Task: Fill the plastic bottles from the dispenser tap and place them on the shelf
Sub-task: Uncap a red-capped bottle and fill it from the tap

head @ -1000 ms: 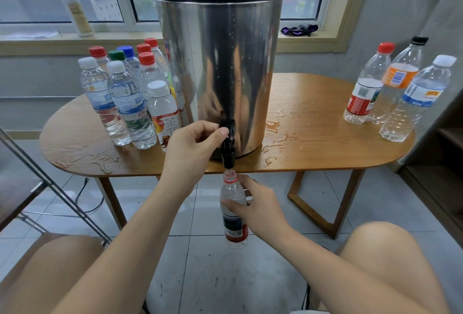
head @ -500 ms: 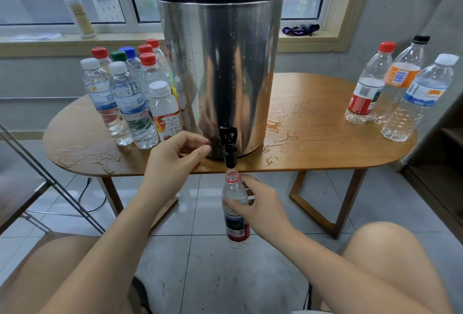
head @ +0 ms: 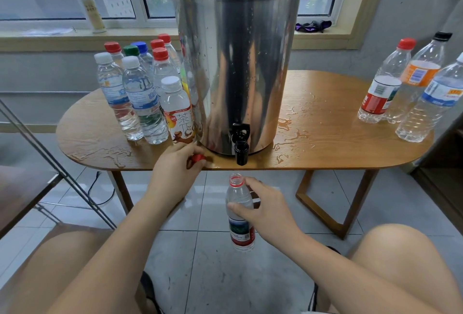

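A tall steel dispenser (head: pixel 238 63) stands mid-table, its black tap (head: pixel 241 143) jutting over the front edge. Below the tap, my right hand (head: pixel 265 209) grips an uncapped clear bottle (head: pixel 239 228) with a red label, held upright and a short way under the spout. My left hand (head: pixel 175 171) rests at the table's front edge, its fingers curled round a small red cap (head: pixel 198 157). Several capped bottles (head: pixel 140 98) stand in a cluster left of the dispenser. Three capped bottles (head: pixel 411 88) stand at the table's right end.
The wooden table (head: pixel 325 148) has water puddles around the dispenser's base. A metal frame (head: pixel 57 163) slants at the left. A dark shelf unit's edge (head: pixel 441 176) shows at the far right. A pump bottle (head: pixel 90 10) stands on the windowsill. My knees frame the tiled floor.
My left hand left the tap lever, dropped to the table edge and now holds the red cap. The bottle in my right hand has come down, away from the spout.
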Action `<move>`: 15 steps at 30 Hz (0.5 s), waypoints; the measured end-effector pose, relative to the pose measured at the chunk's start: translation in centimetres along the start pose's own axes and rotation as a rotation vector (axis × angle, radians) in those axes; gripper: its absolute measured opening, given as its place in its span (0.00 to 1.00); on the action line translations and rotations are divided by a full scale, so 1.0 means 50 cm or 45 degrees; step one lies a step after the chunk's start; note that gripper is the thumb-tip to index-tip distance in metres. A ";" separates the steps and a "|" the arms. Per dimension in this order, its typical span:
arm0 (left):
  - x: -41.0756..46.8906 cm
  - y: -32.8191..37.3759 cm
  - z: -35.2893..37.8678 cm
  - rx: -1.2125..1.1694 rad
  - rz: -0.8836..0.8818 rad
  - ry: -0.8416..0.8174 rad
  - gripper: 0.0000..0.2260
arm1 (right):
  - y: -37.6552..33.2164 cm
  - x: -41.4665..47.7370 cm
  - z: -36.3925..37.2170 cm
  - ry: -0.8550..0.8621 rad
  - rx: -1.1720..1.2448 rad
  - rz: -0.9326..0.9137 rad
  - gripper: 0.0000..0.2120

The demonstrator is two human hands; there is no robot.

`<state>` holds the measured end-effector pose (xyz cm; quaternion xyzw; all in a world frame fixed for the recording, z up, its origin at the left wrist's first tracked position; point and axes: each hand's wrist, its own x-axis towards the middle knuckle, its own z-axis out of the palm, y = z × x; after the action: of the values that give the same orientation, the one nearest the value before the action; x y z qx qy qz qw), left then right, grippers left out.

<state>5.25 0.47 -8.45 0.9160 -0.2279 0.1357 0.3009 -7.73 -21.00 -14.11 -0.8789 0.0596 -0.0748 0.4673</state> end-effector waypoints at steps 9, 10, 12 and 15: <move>-0.014 0.017 -0.001 -0.128 -0.032 -0.043 0.08 | 0.001 -0.004 -0.004 -0.022 -0.003 -0.014 0.30; -0.022 0.028 -0.002 -0.203 -0.037 -0.054 0.07 | 0.001 -0.004 -0.004 -0.021 -0.004 -0.019 0.30; -0.040 0.050 -0.003 -0.348 -0.052 -0.105 0.07 | 0.000 -0.005 -0.003 -0.020 -0.010 -0.030 0.29; -0.059 0.075 0.000 -0.450 -0.064 -0.227 0.07 | -0.001 -0.006 0.000 -0.023 -0.008 -0.062 0.28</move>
<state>0.86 -1.19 -7.74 0.8628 -0.2508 0.0045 0.4389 -8.04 -20.91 -14.07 -0.8822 0.0342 -0.0779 0.4631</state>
